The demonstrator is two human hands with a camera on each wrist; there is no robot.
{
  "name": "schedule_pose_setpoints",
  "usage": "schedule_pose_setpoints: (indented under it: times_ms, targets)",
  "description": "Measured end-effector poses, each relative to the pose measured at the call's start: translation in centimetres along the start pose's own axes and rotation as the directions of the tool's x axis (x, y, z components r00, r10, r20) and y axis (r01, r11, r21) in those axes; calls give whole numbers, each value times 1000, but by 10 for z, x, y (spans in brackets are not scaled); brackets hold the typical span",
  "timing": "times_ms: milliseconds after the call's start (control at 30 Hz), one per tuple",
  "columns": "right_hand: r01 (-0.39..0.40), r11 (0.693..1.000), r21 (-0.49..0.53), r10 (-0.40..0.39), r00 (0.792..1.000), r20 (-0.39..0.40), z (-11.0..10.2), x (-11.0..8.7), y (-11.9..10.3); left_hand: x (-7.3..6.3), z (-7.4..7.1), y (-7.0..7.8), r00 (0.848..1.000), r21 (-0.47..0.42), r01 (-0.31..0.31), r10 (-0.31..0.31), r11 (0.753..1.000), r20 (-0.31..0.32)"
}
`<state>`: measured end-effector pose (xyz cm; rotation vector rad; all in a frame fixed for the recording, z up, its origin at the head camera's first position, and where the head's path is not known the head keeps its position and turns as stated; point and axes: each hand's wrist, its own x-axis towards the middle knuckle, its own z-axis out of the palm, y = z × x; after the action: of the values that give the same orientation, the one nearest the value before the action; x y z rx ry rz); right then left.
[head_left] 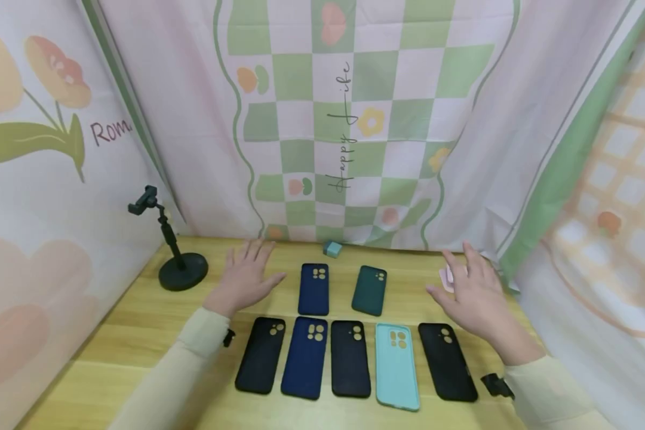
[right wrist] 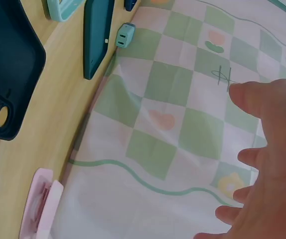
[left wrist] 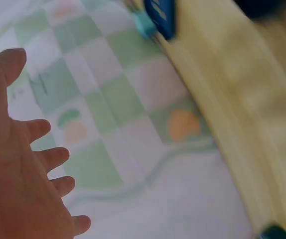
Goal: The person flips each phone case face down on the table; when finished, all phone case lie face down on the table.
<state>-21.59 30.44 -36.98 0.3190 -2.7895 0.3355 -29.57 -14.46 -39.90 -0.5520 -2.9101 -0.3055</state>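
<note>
My left hand (head_left: pixel 245 280) and my right hand (head_left: pixel 475 298) are both spread wide over the wooden table (head_left: pixel 123 334), where 7 phone cases (head_left: pixel 350 361) lie in 2 rows, 2 at the back and 5 closer to me.

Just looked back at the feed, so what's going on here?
A person has both hands out over the table, left hand and right hand open and holding nothing. Seven phone cases lie there: five in the near row, one of them light blue, and two behind, navy and green. A black stand is off to the left.
</note>
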Motion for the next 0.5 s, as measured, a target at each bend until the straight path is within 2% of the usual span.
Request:
schedule_pose_setpoints:
  times_ms: [167, 333, 433, 500]
  targets:
    - [2, 998, 69, 3, 998, -70, -2, -12, 1, 22, -4, 40, 996, -62, -93, 92, 994, -8]
    - [36, 985, 170, -23, 997, -80, -5, -37, -4, 38, -2, 81, 982, -114, -186, 189, 976, 21]
    - [31, 978, 208, -21, 999, -50, -1, -60, -8, 40, 11, 109, 963, -170, -243, 259, 955, 76]
    - [12, 976, 219, -9, 1000, -13, 2, -74, -10, 41, 22, 129, 940, -195, -296, 322, 935, 113]
